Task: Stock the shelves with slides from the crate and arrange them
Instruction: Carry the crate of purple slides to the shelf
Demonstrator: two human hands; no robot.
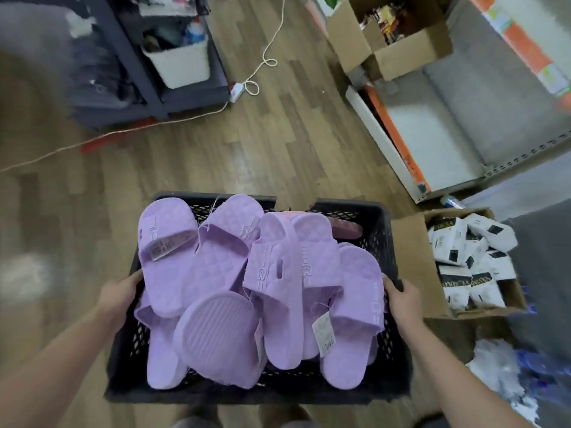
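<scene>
A black plastic crate (364, 211) hangs in front of me above the wooden floor, piled with several lilac quilted slides (173, 267), some with paper tags. One slide lies sole-up (216, 332) near the front, and a pink one (346, 231) peeks out at the back right. My left hand (119, 296) grips the crate's left rim. My right hand (401, 299) grips its right rim. A low grey shelf (448, 125) with an orange-and-white front edge lies at the upper right.
An open cardboard box (408, 261) of white packets sits right of the crate, with plastic wrapping (506, 375) below it. Another open cardboard box (398, 57) stands at the top. A dark cart holding a white bin (182, 66) and a white cord (265, 57) lie farther back.
</scene>
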